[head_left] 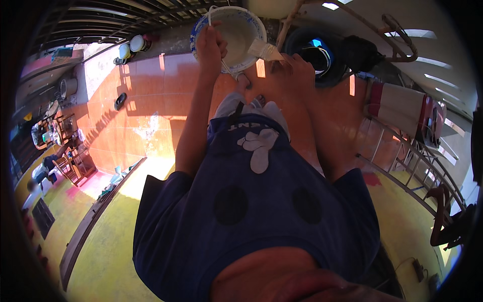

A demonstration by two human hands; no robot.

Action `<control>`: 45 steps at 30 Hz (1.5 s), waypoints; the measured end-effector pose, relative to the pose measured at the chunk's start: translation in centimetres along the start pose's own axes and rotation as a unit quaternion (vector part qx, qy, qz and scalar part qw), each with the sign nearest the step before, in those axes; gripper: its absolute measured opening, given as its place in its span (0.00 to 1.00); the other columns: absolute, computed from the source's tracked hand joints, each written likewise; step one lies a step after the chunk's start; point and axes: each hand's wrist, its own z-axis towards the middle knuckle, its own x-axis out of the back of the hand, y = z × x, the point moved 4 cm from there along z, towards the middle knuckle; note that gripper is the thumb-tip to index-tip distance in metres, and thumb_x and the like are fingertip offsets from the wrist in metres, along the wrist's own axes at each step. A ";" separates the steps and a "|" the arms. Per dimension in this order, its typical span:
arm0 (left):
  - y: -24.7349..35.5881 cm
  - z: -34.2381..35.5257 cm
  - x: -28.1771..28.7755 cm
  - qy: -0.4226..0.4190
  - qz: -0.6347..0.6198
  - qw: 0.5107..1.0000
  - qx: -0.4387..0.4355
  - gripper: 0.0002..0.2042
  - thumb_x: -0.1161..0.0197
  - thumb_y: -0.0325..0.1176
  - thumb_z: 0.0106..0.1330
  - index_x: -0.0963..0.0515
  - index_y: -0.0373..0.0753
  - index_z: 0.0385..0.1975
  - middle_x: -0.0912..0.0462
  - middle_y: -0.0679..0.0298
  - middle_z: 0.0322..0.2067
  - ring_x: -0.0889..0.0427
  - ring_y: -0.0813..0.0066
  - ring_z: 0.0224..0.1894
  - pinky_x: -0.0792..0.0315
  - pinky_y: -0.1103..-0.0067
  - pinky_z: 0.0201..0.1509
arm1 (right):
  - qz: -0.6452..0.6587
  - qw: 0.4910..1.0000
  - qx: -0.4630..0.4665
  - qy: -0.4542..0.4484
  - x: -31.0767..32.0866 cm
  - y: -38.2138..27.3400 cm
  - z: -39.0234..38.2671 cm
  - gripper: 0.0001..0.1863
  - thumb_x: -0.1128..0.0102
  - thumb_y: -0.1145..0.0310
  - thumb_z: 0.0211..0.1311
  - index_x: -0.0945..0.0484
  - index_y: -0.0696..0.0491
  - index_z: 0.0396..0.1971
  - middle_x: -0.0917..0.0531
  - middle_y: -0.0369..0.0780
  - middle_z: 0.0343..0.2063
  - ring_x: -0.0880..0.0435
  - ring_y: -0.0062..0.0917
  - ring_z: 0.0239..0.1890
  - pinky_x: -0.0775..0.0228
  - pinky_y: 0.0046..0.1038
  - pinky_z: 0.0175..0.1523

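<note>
A white bowl [247, 22] with a blue patterned rim sits at the top of the view, over the orange tiled floor. My left hand [211, 44] is over the bowl, closed on a thin white stirring stick [225, 64] that reaches into it. My right hand [296, 68] is beside the bowl's right rim and grips a pale packet [264, 49], tilted toward the bowl. What is inside the bowl looks pale; I cannot tell more. My blue shirt [251, 201] fills the lower middle and hides what lies below my arms.
A black round tub [347, 53] with blue inside stands right of the bowl. A red and white rolled thing [402, 108] and a metal ladder [417, 166] lie at the right. Two bowls [132, 46] sit at the upper left; wooden chairs [70, 166] stand at the left.
</note>
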 end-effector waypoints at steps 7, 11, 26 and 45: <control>0.0 1.0 0.3 -0.018 -0.051 0.998 0.026 0.15 0.54 0.38 0.81 0.27 0.35 0.55 0.44 0.77 0.21 0.49 0.89 0.16 0.55 0.85 0.17 | 0.064 0.998 0.013 0.013 2.5 0.5 0.9 0.12 0.39 0.65 0.67 0.16 0.50 0.47 0.19 0.42 0.31 0.17 0.42 0.32 0.28 0.41 0.38; -0.9 3.0 0.8 -0.014 -0.076 0.995 0.068 0.14 0.56 0.38 0.81 0.27 0.36 0.52 0.45 0.75 0.20 0.49 0.89 0.15 0.55 0.84 0.17 | 0.061 0.998 0.011 -0.003 3.1 -0.1 2.4 0.12 0.40 0.63 0.69 0.16 0.51 0.45 0.17 0.44 0.34 0.16 0.44 0.35 0.26 0.40 0.42; -45.6 23.1 17.6 0.012 0.060 0.971 0.230 0.16 0.52 0.32 0.76 0.28 0.38 0.60 0.38 0.73 0.25 0.39 0.87 0.25 0.35 0.85 0.28 | 0.317 0.859 -0.317 -0.247 -44.6 15.0 4.9 0.18 0.51 0.57 0.77 0.22 0.57 0.45 0.17 0.50 0.29 0.15 0.43 0.33 0.28 0.38 0.38; -64.3 23.7 41.7 0.134 0.027 0.947 0.291 0.17 0.48 0.34 0.77 0.27 0.35 0.60 0.25 0.67 0.34 0.24 0.79 0.38 0.23 0.72 0.52 | 0.244 0.922 -0.173 -0.245 -65.5 18.0 7.3 0.19 0.52 0.53 0.77 0.22 0.54 0.46 0.17 0.52 0.29 0.15 0.50 0.35 0.26 0.43 0.39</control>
